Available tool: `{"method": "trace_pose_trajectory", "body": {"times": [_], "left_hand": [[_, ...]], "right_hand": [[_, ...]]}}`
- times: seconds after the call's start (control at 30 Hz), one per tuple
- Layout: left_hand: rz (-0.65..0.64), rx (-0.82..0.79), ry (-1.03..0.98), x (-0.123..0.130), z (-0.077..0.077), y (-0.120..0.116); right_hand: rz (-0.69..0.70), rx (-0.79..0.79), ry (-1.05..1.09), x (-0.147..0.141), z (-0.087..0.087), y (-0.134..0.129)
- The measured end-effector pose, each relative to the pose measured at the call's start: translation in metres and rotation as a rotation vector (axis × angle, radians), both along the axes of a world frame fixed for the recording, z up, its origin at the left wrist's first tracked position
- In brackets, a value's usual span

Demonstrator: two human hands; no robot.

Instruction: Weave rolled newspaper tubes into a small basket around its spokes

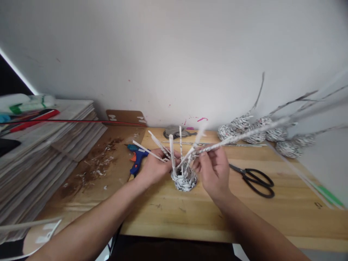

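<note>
A small basket woven from rolled newspaper [185, 182] stands on the wooden table, with several paper stakes [172, 150] sticking up from its rim. My left hand [156, 167] is at the basket's left rim, fingers closed around the base of the stakes there; the fingertips are partly hidden. On the right side, my right hand [214, 172] pinches a long rolled paper tube [239, 137] that runs from the basket up to the right. One stake near it is smeared by motion.
Black-handled scissors [257, 181] lie right of my right hand. A blue glue gun [138, 159] is behind my left hand. Several finished woven pieces [254, 134] with long stems line the back right. Stacked newspapers [62, 137] and cardboard with scraps [95, 163] occupy the left.
</note>
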State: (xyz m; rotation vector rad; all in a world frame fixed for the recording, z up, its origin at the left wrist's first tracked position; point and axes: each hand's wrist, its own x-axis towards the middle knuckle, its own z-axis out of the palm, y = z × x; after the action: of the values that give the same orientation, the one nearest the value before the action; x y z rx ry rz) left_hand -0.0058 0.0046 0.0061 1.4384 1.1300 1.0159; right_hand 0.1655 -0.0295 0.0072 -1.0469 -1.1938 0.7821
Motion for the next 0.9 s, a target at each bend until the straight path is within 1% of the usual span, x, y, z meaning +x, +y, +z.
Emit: {"method": "trace_pose_trajectory", "body": {"times": [0.07, 0.1, 0.17, 0.23, 0.3, 0.37, 0.43, 0.53, 0.63, 0.67, 0.73, 0.83, 0.9], "left_hand": [[0.002, 0.028, -0.004, 0.001, -0.001, -0.001], [-0.001, 0.035, -0.011, 0.002, -0.001, -0.002], [-0.010, 0.036, -0.033, 0.003, -0.001, -0.003], [-0.002, 0.056, -0.037, 0.004, -0.001, -0.004], [0.015, 0.108, -0.012, 0.003, 0.000, -0.005], [-0.004, 0.187, 0.054, 0.001, 0.003, -0.004], [-0.065, 0.285, 0.162, -0.003, 0.007, -0.003], [-0.143, 0.453, 0.299, -0.007, 0.012, -0.002], [-0.198, 0.553, 0.320, -0.009, 0.016, -0.003], [-0.224, 0.574, 0.317, -0.009, 0.017, -0.004], [-0.286, 0.611, 0.327, -0.010, 0.018, -0.005], [-0.395, 0.656, 0.399, -0.009, 0.020, -0.006], [-0.422, 0.701, 0.451, -0.008, 0.020, -0.007]], "right_hand": [[0.010, -0.042, 0.062, 0.003, 0.004, 0.005], [0.030, -0.076, 0.052, 0.004, 0.005, 0.007], [0.093, -0.139, -0.019, 0.005, 0.005, 0.008], [0.139, -0.162, -0.098, 0.005, 0.002, 0.008], [0.159, -0.158, -0.136, 0.004, -0.002, 0.006], [0.151, -0.174, -0.131, 0.004, -0.004, 0.006], [0.167, -0.204, -0.094, 0.005, -0.002, 0.007], [0.288, -0.292, -0.039, 0.011, 0.006, 0.012], [0.375, -0.406, -0.039, 0.019, 0.016, 0.015], [0.389, -0.415, -0.045, 0.021, 0.018, 0.015], [0.395, -0.376, -0.077, 0.023, 0.019, 0.015], [0.370, -0.291, -0.129, 0.023, 0.018, 0.012], [0.346, -0.292, -0.123, 0.022, 0.018, 0.010]]}}
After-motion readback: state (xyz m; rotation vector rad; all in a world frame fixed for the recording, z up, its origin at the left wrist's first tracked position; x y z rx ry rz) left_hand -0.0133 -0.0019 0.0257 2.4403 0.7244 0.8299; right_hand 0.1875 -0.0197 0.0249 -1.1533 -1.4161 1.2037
